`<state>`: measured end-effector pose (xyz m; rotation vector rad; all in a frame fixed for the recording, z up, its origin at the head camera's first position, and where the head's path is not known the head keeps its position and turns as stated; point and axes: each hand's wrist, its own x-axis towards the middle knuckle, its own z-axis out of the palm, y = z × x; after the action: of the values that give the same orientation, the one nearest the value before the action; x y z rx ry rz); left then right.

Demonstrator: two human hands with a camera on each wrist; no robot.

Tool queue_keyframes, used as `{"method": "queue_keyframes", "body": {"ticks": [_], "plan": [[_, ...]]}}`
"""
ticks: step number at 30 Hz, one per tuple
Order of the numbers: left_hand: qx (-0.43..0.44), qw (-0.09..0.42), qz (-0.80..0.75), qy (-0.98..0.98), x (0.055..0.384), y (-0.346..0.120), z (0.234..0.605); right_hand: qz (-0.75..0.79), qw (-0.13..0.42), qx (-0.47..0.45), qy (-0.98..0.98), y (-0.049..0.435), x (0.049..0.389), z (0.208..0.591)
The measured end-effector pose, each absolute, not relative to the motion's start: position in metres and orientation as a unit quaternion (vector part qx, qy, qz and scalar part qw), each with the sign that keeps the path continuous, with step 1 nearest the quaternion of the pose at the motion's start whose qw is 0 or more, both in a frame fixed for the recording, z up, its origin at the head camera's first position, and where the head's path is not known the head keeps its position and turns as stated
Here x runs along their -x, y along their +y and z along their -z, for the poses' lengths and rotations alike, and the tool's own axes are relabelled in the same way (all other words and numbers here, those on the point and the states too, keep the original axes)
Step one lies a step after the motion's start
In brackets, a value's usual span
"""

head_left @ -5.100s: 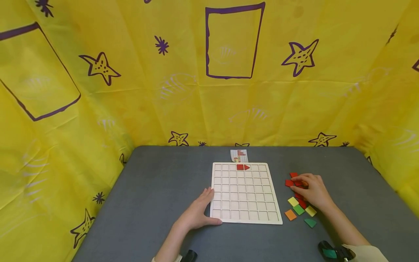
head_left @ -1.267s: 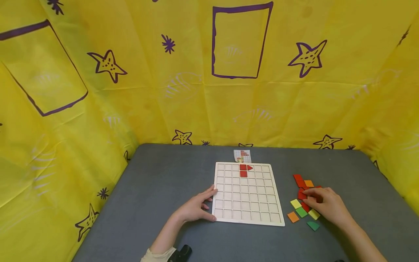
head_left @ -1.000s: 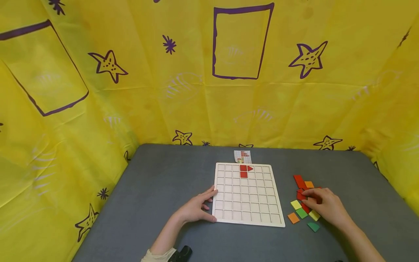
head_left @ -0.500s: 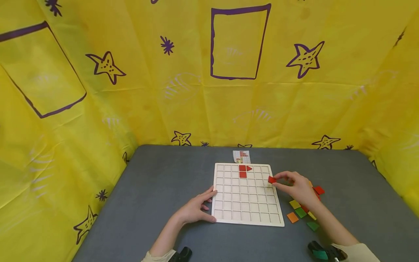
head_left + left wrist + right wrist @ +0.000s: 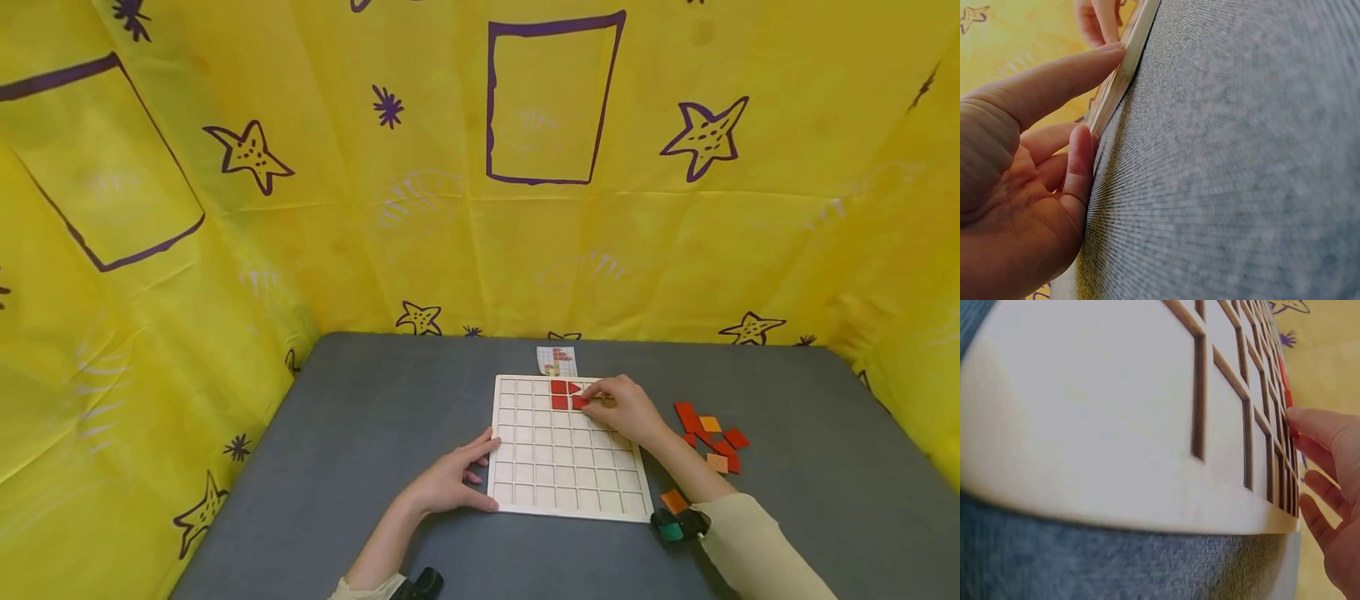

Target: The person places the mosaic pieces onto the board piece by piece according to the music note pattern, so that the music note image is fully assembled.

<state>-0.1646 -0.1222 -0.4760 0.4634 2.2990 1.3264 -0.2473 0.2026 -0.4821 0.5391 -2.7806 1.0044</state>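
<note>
A white grid board (image 5: 573,458) lies on the grey table. Near its far edge sit red square tiles (image 5: 559,402) and a red triangle tile (image 5: 574,388). My right hand (image 5: 628,410) pinches a red tile (image 5: 578,403) at the cell right of the lower red square; fingers partly cover it. The right wrist view shows thumb and finger at the red tile (image 5: 1294,432) low against the grid. My left hand (image 5: 448,479) rests against the board's left edge, its thumb by the near corner. In the left wrist view its extended thumb (image 5: 1066,78) touches the board's side (image 5: 1124,69).
Right of the board, loose red tiles (image 5: 737,438) and orange tiles (image 5: 673,501) lie scattered, some overlapping; the right forearm covers part of that area. A small printed card (image 5: 557,362) with a coloured grid picture lies beyond the board's far edge. A yellow patterned cloth (image 5: 315,167) hangs behind.
My right hand has carried a red tile leftward from the loose tiles to the board. A second red square has appeared on the board since the earliest frame. My left hand stays at the edge.
</note>
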Motion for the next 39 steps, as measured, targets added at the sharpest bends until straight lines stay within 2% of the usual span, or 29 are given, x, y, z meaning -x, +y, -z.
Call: {"method": "queue_keyframes", "body": {"ticks": [11,19,29,33,39], "plan": [[-0.177,0.208,-0.455,0.848,0.164,-0.119,0.476,-0.333,0.07,-0.192,-0.921,0.206,0.236,0.478],[-0.194,0.143,-0.389,0.889,0.16,-0.113,0.476,-0.36,0.054,-0.141,-0.92,0.224,0.21,0.468],[-0.24,0.178,-0.352,0.887,0.161,-0.116,0.477,-0.376,0.046,-0.12,-0.918,0.27,0.174,0.466],[-0.245,0.189,-0.361,0.88,0.163,-0.118,0.478,-0.351,0.05,-0.082,-0.931,0.287,0.164,0.461],[-0.24,0.201,-0.361,0.878,0.164,-0.12,0.479,-0.346,0.028,-0.029,-0.937,0.31,0.159,0.453]]}}
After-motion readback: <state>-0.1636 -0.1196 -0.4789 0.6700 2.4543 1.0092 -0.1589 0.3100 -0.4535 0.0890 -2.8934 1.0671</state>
